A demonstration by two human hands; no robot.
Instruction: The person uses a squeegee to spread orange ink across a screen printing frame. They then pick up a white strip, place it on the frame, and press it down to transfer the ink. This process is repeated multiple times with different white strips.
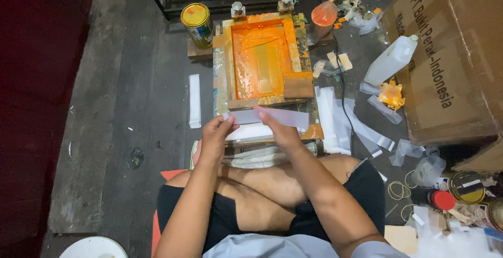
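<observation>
The left hand (pixel 216 132) and right hand (pixel 279 127) each pinched an end of the translucent strip (pixel 270 116), holding it flat at 6 o'clock of the orange-inked screen frame (pixel 262 61), above the white strip stack (pixel 251 132).

A large brown cardboard box (pixel 450 53) at right; a yellow-labelled tin (pixel 197 25) stands left of the frame
</observation>
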